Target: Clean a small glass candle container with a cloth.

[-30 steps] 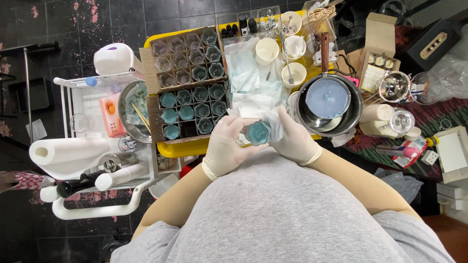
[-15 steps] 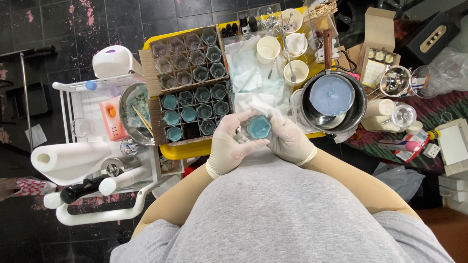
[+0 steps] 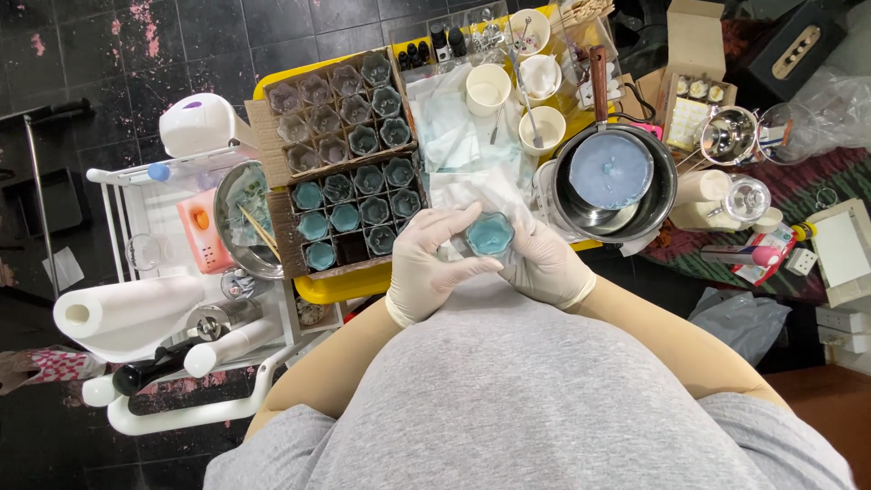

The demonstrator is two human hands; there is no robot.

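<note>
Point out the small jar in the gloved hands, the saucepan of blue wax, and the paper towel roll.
small jar (image 3: 490, 233), head view, on its teal filling
saucepan (image 3: 611, 170), head view, on the blue wax
paper towel roll (image 3: 127, 313), head view, on its side

Both hands wear pale gloves and meet just in front of the belly, forearms bare and angled inward from the sides. The left hand (image 3: 434, 263) curls its fingers toward the right hand (image 3: 543, 265), whose fingers curl back, thumbs close together.
</note>
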